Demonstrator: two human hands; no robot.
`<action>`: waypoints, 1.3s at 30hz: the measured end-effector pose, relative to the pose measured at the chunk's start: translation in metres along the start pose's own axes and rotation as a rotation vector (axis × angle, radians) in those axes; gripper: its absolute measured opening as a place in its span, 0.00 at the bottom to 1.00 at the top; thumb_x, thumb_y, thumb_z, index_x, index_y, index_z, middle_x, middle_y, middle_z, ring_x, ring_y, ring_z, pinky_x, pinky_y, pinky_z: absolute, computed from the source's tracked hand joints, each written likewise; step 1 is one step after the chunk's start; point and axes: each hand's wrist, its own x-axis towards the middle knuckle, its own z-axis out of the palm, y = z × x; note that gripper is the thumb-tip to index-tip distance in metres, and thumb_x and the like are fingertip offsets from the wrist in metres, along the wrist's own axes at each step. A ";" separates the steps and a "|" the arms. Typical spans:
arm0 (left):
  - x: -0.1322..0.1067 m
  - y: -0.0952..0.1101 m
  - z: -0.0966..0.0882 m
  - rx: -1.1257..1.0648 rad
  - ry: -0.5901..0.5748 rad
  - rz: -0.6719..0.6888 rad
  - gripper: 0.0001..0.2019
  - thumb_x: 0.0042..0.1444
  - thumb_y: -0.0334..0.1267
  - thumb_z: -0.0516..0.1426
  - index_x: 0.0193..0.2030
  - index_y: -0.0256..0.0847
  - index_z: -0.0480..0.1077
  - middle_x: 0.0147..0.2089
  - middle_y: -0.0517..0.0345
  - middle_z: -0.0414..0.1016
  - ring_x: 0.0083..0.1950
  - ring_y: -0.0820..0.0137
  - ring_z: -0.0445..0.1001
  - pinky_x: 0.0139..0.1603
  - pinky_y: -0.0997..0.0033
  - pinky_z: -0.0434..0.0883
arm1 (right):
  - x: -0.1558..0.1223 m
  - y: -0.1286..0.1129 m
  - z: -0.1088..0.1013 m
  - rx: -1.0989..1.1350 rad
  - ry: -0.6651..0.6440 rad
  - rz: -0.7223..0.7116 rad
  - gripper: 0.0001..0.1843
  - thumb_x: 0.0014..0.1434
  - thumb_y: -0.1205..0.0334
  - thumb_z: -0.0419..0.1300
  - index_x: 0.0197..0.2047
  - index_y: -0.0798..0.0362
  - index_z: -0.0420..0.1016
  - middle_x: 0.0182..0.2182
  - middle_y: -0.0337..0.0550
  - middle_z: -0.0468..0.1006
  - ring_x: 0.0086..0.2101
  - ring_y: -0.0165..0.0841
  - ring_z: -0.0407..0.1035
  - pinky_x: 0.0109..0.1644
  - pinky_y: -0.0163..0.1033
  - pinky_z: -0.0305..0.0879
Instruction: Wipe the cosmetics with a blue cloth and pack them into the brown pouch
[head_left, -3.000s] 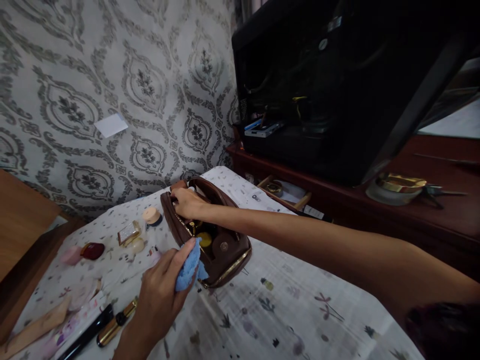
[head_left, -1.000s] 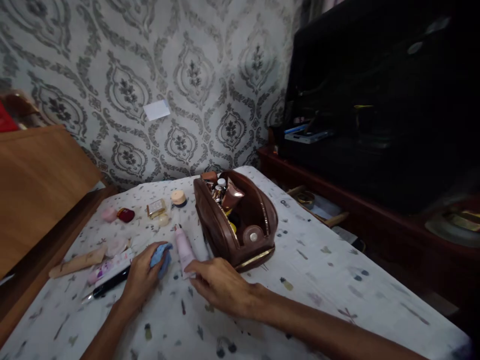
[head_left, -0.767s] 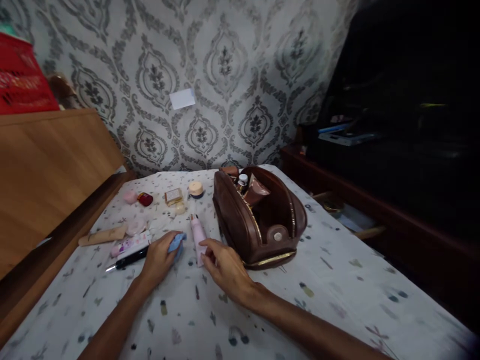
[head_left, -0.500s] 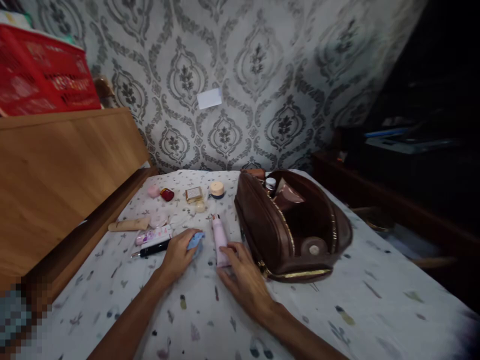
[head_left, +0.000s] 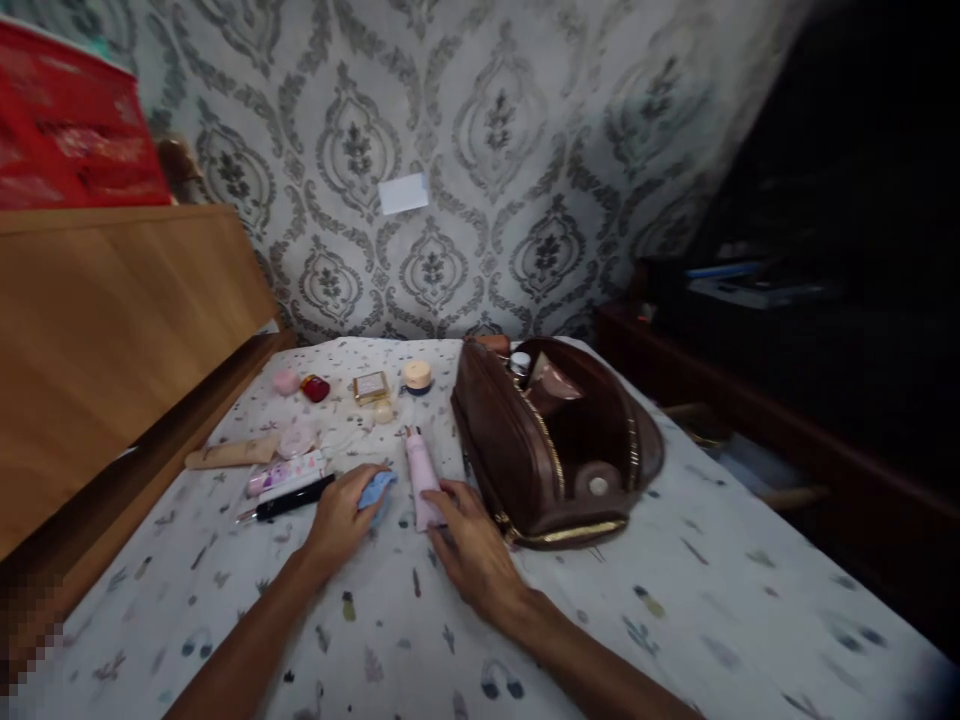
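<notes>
My left hand [head_left: 346, 515] is closed on a crumpled light-blue cloth [head_left: 376, 492], which sticks out past its fingertips. To its left lie a black pen-like tube [head_left: 296, 498] and a white-and-pink printed tube [head_left: 289, 472]. A pale pink squeeze tube [head_left: 421, 475] lies on the patterned sheet between my hands. My right hand [head_left: 472, 545] has its fingers and thumb at the near end of this tube, partly covering it. Just right of that hand stands a brown toiletry bag [head_left: 499, 440], unzipped, with a white-capped bottle [head_left: 519, 366] and a shiny pinkish packet [head_left: 553, 382] inside.
Further back on the sheet [head_left: 420, 640] are a round jar [head_left: 417, 377], a square gold-edged item [head_left: 370, 388], a dark red item [head_left: 315, 388] and a small pink item [head_left: 286, 381]. A beige tube [head_left: 232, 453] lies at left, near the wooden panel [head_left: 127, 340]. A patterned wall stands behind.
The view has turned slightly, so the things appear shifted left. My left hand keeps the blue cloth, and my right hand stays at the pink tube's near end.
</notes>
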 end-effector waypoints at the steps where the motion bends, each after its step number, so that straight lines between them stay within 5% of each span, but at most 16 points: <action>1: -0.001 -0.001 0.001 0.004 0.006 0.003 0.13 0.65 0.43 0.51 0.47 0.42 0.74 0.47 0.51 0.82 0.49 0.61 0.79 0.51 0.63 0.73 | 0.000 -0.002 -0.002 -0.009 -0.012 0.015 0.23 0.59 0.75 0.57 0.57 0.52 0.72 0.55 0.53 0.70 0.54 0.44 0.67 0.60 0.52 0.68; 18: 0.002 -0.011 0.010 0.107 0.037 0.096 0.16 0.64 0.50 0.52 0.46 0.45 0.76 0.45 0.54 0.83 0.46 0.60 0.81 0.47 0.63 0.77 | -0.004 -0.008 -0.013 -0.137 -0.075 -0.039 0.16 0.65 0.66 0.58 0.55 0.49 0.77 0.61 0.53 0.67 0.57 0.45 0.63 0.61 0.51 0.65; 26: 0.009 0.006 0.003 0.032 0.049 -0.045 0.15 0.63 0.48 0.52 0.44 0.42 0.75 0.40 0.54 0.82 0.41 0.62 0.79 0.44 0.65 0.75 | -0.004 -0.004 -0.010 -0.079 -0.039 -0.046 0.17 0.61 0.72 0.60 0.52 0.50 0.78 0.62 0.51 0.67 0.58 0.44 0.64 0.62 0.51 0.65; 31: 0.052 -0.008 -0.014 0.198 0.003 -0.112 0.17 0.65 0.45 0.47 0.46 0.39 0.72 0.38 0.55 0.80 0.38 0.63 0.78 0.42 0.66 0.74 | -0.004 -0.004 -0.011 -0.040 -0.065 -0.032 0.18 0.60 0.73 0.61 0.52 0.51 0.78 0.64 0.54 0.65 0.60 0.46 0.64 0.63 0.52 0.65; 35: 0.111 -0.041 -0.021 0.360 -0.047 -0.129 0.20 0.62 0.34 0.47 0.59 0.40 0.67 0.56 0.49 0.76 0.57 0.60 0.74 0.57 0.62 0.70 | -0.004 -0.003 -0.011 -0.020 -0.048 -0.042 0.21 0.59 0.76 0.59 0.53 0.52 0.78 0.64 0.55 0.64 0.61 0.46 0.63 0.64 0.53 0.64; 39: 0.159 -0.072 -0.019 0.471 -0.136 -0.203 0.38 0.53 0.27 0.56 0.72 0.39 0.51 0.71 0.41 0.59 0.70 0.53 0.61 0.64 0.55 0.66 | -0.005 0.004 -0.007 -0.016 -0.021 -0.069 0.23 0.59 0.76 0.56 0.56 0.52 0.76 0.65 0.56 0.63 0.63 0.46 0.61 0.65 0.54 0.64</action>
